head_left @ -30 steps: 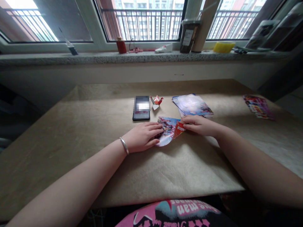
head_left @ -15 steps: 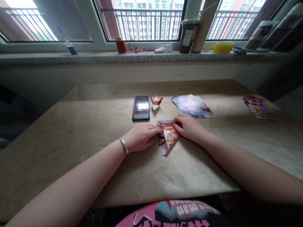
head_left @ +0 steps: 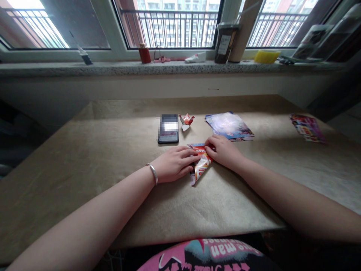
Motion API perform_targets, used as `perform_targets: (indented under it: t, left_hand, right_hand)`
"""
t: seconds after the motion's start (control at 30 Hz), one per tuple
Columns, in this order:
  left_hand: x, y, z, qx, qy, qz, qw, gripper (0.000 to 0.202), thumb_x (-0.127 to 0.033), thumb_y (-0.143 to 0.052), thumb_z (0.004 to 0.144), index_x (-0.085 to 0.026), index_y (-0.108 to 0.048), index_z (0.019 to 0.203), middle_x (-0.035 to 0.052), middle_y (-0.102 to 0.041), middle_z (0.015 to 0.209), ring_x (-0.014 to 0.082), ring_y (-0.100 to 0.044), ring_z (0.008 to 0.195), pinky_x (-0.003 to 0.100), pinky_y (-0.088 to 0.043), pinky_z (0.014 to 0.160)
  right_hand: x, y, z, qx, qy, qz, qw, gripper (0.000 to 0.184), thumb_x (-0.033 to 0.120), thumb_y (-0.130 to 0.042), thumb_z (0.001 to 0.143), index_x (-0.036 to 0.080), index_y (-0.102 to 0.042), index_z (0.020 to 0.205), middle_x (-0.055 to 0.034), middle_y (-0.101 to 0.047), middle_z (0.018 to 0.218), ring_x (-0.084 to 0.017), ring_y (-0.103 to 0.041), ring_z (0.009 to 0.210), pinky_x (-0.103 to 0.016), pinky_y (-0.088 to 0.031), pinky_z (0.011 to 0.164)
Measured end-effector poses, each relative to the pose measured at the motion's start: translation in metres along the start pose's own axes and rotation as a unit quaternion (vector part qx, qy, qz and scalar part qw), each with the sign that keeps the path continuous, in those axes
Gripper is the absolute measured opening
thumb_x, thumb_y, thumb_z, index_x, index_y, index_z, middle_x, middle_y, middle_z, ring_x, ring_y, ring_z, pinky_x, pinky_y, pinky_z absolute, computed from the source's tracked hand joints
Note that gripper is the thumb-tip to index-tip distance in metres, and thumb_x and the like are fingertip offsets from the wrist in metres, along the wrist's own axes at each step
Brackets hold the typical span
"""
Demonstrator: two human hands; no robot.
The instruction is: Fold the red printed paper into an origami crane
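Observation:
A folded sheet of printed paper (head_left: 203,164), red, orange and white, lies on the table between my hands. Its shape is a narrow triangle pointing toward me. My left hand (head_left: 177,164), with a silver bracelet at the wrist, rests its outstretched fingers flat across the paper's left part, covering some of the print. At the upper right edge, my right hand (head_left: 225,151) has its fingers curled and pinching the paper. Just beyond stand a small red and white origami crane (head_left: 186,122) and a dark phone (head_left: 168,130) with a blurred screen.
A stack of printed sheets (head_left: 229,126) lies behind my right hand. More colourful paper (head_left: 308,129) is at the table's far right. Along the windowsill (head_left: 113,70) stand a red bottle (head_left: 144,55), a dark lidded container (head_left: 223,45) and a yellow object (head_left: 266,57).
My left hand has slid right, so its fingers now lie further over the folded paper. The paper's left flap looks narrower and more covered. My right hand has barely moved.

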State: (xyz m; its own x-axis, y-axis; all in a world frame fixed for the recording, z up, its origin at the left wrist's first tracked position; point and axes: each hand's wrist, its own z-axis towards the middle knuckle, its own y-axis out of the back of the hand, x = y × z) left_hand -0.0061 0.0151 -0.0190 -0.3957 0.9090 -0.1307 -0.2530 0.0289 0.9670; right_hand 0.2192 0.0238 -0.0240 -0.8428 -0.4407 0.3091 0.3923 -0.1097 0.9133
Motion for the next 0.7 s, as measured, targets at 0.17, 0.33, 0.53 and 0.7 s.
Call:
perform_targets:
  t: [0.17, 0.33, 0.53, 0.7]
  left_hand:
    - [-0.003, 0.002, 0.000, 0.029, 0.007, 0.028, 0.999, 0.041, -0.035, -0.039, 0.093, -0.019, -0.045, 0.131, 0.0041, -0.048, 0.134, 0.0219, -0.042, 0.120, 0.038, -0.034, 0.105]
    - [-0.005, 0.003, 0.000, 0.028, 0.024, 0.018, 0.999, 0.040, -0.034, -0.041, 0.093, -0.020, -0.045, 0.130, 0.0031, -0.049, 0.134, 0.0206, -0.042, 0.120, 0.038, -0.033, 0.105]
    - [-0.001, 0.005, 0.000, 0.030, 0.029, -0.013, 0.999, 0.036, -0.030, -0.040, 0.093, -0.019, -0.049, 0.127, 0.0051, -0.051, 0.132, 0.0181, -0.044, 0.122, 0.037, -0.034, 0.106]
    - [0.001, 0.003, -0.001, 0.019, 0.049, -0.009, 0.999, 0.035, -0.028, -0.042, 0.092, -0.017, -0.052, 0.123, 0.0074, -0.053, 0.130, 0.0182, -0.047, 0.121, 0.038, -0.036, 0.105]
  right_hand:
    - [-0.004, 0.002, -0.002, -0.037, 0.077, 0.022, 0.996, 0.014, 0.022, -0.052, 0.082, 0.018, -0.066, 0.084, -0.0077, -0.063, 0.091, -0.020, -0.054, 0.086, -0.033, -0.043, 0.080]
    - [-0.004, 0.013, -0.008, 0.012, 0.215, 0.011, 0.976, 0.021, 0.026, -0.050, 0.086, 0.021, -0.070, 0.092, -0.0037, -0.069, 0.098, -0.019, -0.057, 0.090, -0.036, -0.043, 0.086]
    - [-0.002, 0.015, -0.010, 0.041, 0.232, -0.011, 0.972, 0.029, 0.029, -0.046, 0.089, 0.022, -0.066, 0.110, -0.0015, -0.065, 0.116, -0.020, -0.058, 0.102, -0.037, -0.044, 0.092]
    - [-0.001, 0.010, -0.009, 0.067, 0.225, 0.004, 0.972, 0.035, 0.027, -0.041, 0.092, 0.019, -0.059, 0.121, -0.0046, -0.058, 0.126, -0.020, -0.053, 0.114, -0.039, -0.040, 0.102]
